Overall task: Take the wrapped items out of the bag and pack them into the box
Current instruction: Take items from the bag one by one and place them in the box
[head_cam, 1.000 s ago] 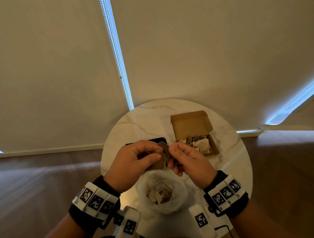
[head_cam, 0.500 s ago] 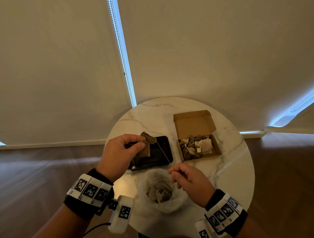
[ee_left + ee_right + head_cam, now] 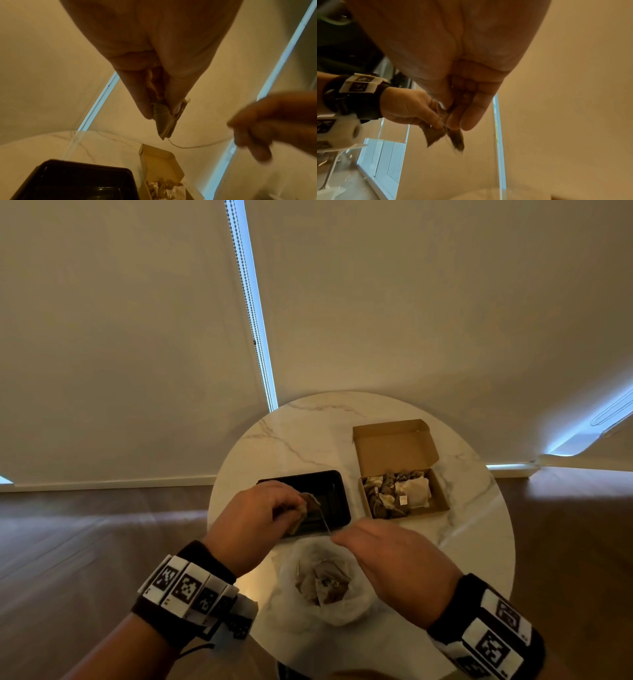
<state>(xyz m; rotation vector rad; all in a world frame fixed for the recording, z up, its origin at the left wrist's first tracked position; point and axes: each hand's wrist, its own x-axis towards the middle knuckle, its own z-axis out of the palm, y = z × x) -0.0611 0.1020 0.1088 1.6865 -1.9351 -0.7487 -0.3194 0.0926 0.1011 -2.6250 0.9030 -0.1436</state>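
Left hand [image 3: 255, 517] pinches wrapped item [image 3: 165, 121] — right hand [image 3: 267, 125] blurred

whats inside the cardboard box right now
The box holds a loose pile of brown and pale wrapped items, one showing a small tag. Whatever lies beneath that top layer, and the box floor, is covered.

The right hand [image 3: 267, 125] is blurred in the left wrist view, its grip on the string [image 3: 193, 146] unclear.
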